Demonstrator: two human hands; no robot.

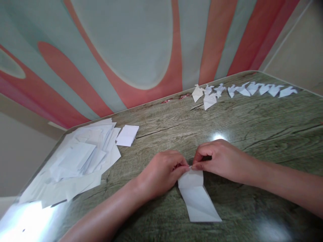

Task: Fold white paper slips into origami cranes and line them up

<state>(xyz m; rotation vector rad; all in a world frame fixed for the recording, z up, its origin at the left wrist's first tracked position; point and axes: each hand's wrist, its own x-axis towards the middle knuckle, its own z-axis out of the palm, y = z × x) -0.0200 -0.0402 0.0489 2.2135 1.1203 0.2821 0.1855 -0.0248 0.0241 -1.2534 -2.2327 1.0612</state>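
A creased strip of white paper (199,200) hangs down from my fingertips toward the near side of the wood-grain table. My left hand (168,169) pinches its upper left end between thumb and forefinger. At the upper right end, my right hand (218,159) is closed on the same edge, its thumb and fingers pressed together. The two sets of fingertips nearly touch each other at the top of the strip. The paper bends across its width a little below my fingers, and its lower end is wider and spread out.
A large pile of white paper sheets (73,161) covers the table's left side, with a small folded stack (127,135) beside it. Several folded paper figures (252,88) line the far right edge. A striped red and grey surface (156,43) rises behind the table (161,124).
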